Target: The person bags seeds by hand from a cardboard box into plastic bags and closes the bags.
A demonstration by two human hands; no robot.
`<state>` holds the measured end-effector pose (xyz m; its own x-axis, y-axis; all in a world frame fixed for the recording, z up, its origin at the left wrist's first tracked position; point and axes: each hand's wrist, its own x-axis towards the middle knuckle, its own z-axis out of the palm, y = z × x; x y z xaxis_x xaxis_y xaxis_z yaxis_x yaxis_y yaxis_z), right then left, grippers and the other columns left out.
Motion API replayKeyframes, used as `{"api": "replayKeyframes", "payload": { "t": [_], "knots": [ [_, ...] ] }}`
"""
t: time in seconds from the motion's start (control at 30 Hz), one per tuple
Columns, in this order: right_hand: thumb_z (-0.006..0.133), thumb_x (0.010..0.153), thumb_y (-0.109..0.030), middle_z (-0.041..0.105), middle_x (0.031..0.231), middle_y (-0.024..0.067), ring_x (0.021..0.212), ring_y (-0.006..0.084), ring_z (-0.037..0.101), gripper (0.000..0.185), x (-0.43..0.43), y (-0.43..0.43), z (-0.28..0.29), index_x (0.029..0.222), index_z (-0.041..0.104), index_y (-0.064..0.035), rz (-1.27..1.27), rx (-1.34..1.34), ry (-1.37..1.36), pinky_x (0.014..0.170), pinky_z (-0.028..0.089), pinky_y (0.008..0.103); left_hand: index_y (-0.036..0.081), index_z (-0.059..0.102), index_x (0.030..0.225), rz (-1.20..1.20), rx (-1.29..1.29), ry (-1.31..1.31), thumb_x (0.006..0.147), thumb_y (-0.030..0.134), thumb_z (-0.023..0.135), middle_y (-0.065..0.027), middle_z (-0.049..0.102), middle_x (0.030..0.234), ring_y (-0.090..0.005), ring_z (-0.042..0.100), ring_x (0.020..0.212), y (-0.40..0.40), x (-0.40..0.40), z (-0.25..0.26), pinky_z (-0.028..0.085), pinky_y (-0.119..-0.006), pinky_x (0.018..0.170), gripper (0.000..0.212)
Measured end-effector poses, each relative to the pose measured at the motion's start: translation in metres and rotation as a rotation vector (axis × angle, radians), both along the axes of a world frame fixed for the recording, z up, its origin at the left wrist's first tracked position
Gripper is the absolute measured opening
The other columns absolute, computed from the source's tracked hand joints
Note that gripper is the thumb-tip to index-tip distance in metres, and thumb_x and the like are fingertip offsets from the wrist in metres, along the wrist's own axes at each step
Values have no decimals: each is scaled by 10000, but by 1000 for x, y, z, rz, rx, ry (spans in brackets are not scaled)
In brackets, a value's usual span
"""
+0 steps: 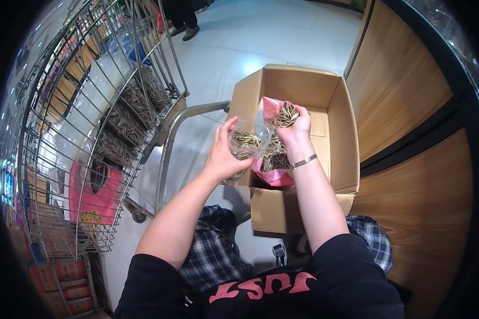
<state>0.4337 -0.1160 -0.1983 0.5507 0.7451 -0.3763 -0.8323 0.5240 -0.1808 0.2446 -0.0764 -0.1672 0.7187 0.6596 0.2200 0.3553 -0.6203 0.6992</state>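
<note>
My left hand (223, 153) holds a clear plastic container (249, 137), probably a jar or a stiff bag, partly filled with striped sunflower seeds. To its right, my right hand (293, 121) is palm up, fingers curled round a heap of sunflower seeds (288, 115). Below both hands, an opened pink bag (274, 178) of the same seeds lies in the left part of a cardboard box (345, 131). Part of the bag's pink film rises behind my right fingers. My right forearm, with a metal bracelet at the wrist, hides part of the box.
A wire shopping cart (121, 83) on the left holds filled clear bags of seeds (123, 125) and a pink bag (94, 191). Wooden cabinet panels (411, 67) stand close on the right. A person's feet (187, 32) are on the tiled floor beyond the cart. Red cartons (64, 275) sit at lower left.
</note>
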Motion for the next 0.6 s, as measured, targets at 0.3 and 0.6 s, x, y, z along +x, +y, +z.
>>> {"api": "replayKeyframes", "payload": {
  "t": [0.3, 0.6],
  "knots": [
    [342, 874, -206, 581, 758, 141, 718, 235, 579, 310, -41, -9, 54, 807, 535, 26, -54, 9, -500, 677, 476, 336, 107, 260, 1263, 2, -7, -43, 500, 171, 755, -165, 371, 1120, -297, 417, 1068, -6, 4, 0, 388, -370, 910, 912],
    [289, 896, -245, 599, 846, 153, 849, 234, 572, 371, -53, -12, 64, 877, 543, 26, 138, 95, -868, 833, 413, 350, 114, 251, 1269, -8, 8, -68, 508, 164, 751, -163, 369, 1131, -297, 411, 1084, -4, 3, 1, 388, -372, 913, 912]
  ]
}}
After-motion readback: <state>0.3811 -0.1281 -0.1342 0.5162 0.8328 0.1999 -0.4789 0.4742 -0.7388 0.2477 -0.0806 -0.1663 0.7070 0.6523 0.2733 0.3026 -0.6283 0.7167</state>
